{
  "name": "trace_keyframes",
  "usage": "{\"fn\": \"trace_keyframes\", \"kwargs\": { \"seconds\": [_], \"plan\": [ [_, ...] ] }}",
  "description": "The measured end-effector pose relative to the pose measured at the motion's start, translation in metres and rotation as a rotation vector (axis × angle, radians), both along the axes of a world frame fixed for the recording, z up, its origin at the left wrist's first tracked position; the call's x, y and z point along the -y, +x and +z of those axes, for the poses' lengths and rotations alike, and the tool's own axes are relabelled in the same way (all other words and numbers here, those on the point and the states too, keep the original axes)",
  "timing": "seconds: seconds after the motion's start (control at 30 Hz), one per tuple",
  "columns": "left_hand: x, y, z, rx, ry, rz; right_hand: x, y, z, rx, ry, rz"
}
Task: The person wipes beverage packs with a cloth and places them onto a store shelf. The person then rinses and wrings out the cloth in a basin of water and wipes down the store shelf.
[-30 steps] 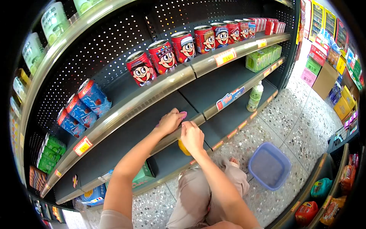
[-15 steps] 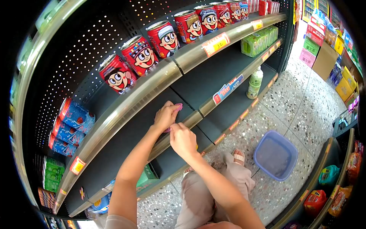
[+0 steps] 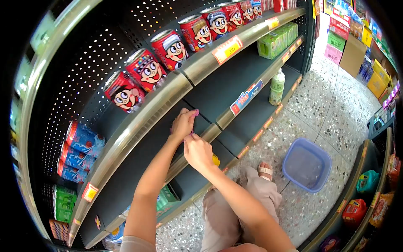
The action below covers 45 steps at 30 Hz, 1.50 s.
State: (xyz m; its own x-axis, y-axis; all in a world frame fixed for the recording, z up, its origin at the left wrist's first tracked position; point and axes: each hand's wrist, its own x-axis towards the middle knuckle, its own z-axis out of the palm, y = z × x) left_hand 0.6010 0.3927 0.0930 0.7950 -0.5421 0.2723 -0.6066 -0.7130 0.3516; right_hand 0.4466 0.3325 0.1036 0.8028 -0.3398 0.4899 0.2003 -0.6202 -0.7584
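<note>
Pink cloth [image 3: 195, 113] gripped in L hand [image 3: 183, 126] on mid shelf [image 3: 140, 157] – R hand [image 3: 198, 153] set just beside.

Trousers [image 3: 222, 216] are seen nearest, w/ a sandal [image 3: 265, 169] on the floor; R hand is curled, fingertips by the cloth's lower edge – can't tell if any cloth is held in it. Past the R wrist a yellow item [image 3: 215, 160] is seen, partly hidden. Cloth is pressed under L hand, fingers bent over it, one end poking out past the fingertips, nr the shelf joint. Blue tub [image 3: 308, 166] is set on the floor to the right; red cans [image 3: 170, 49] are lined up one shelf above; a bottle [image 3: 276, 88] is stood on the lower shelf; stacked boxes [image 3: 335, 43] are seen at far R.
</note>
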Motion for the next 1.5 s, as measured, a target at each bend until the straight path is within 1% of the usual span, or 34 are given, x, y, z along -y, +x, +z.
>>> {"fn": "trace_keyframes", "kwargs": {
  "seconds": [0.13,0.23,0.33,0.37,0.47,0.6,0.77,0.87,0.97,1.2,1.33,1.5],
  "plan": [
    [-0.004,0.006,-0.007,0.009,-0.033,-0.044,-0.005,-0.001,-0.004,-0.047,-0.006,0.015],
    [-0.005,0.0,-0.004,-0.109,-0.079,-0.017,-0.009,-0.009,-0.012,-0.015,-0.013,0.041],
    [-0.009,-0.013,0.006,-0.058,-0.006,-0.051,-0.013,-0.019,-0.015,0.006,-0.018,0.066],
    [-0.01,-0.018,0.008,-0.072,0.021,-0.022,-0.013,-0.02,-0.015,0.017,-0.008,0.068],
    [-0.02,-0.029,0.015,-0.123,0.028,-0.033,-0.01,-0.025,-0.015,0.025,-0.003,0.086],
    [-0.037,-0.038,0.016,-0.086,0.061,-0.074,-0.01,-0.026,-0.013,0.073,0.003,0.109],
    [-0.047,-0.044,0.012,-0.05,0.066,-0.117,-0.008,-0.027,-0.009,0.003,0.004,0.145],
    [-0.044,-0.048,0.017,-0.077,0.085,-0.078,-0.004,-0.027,-0.009,0.001,-0.001,0.161],
    [-0.046,-0.037,0.008,-0.017,0.037,-0.104,-0.003,-0.027,-0.003,-0.011,0.004,0.173],
    [-0.029,-0.02,0.01,-0.083,0.032,-0.037,-0.006,-0.019,0.0,-0.021,0.015,0.196],
    [-0.025,-0.001,0.003,-0.046,-0.013,-0.093,-0.01,-0.014,-0.001,-0.029,0.004,0.203],
    [-0.016,0.014,-0.003,-0.014,-0.003,-0.055,-0.017,-0.012,0.001,-0.024,0.001,0.213]
  ]
}}
